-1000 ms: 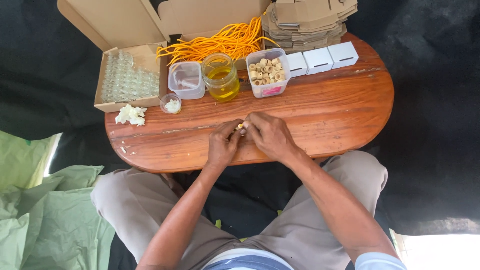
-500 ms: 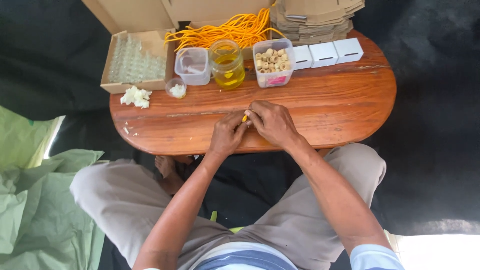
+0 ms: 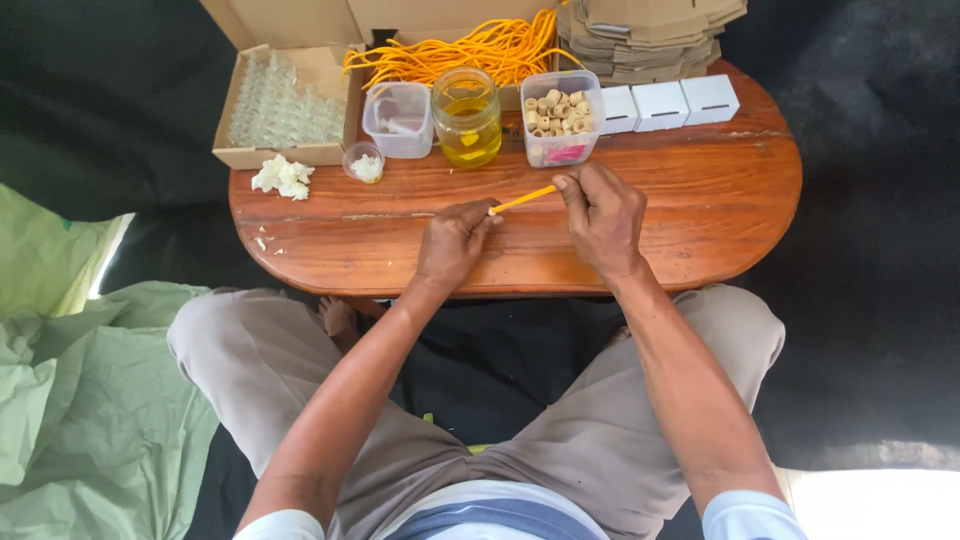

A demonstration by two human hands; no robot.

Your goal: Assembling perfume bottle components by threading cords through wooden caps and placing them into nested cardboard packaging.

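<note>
Over an oval wooden table (image 3: 720, 200), my left hand (image 3: 450, 240) and my right hand (image 3: 603, 212) hold the two ends of a short orange string (image 3: 523, 199), stretched taut between the fingertips. The left hand pinches the lower left end, and the right hand pinches the upper right end. Just behind the right hand stands a clear tub of small corks (image 3: 560, 115). A glass jar of yellow liquid (image 3: 467, 118) stands to its left.
A bundle of orange strings (image 3: 470, 55) lies at the back beside a cardboard tray of small glass vials (image 3: 285, 105). An empty clear tub (image 3: 398, 120), a small cup (image 3: 363, 162), white wads (image 3: 282, 176), three small white boxes (image 3: 665, 100) and stacked flat cardboard (image 3: 650, 35) also sit there.
My hands were pressed together at the table's front edge; now they have drawn apart, pulling the orange string out straight between them. The camera view shifted slightly.
</note>
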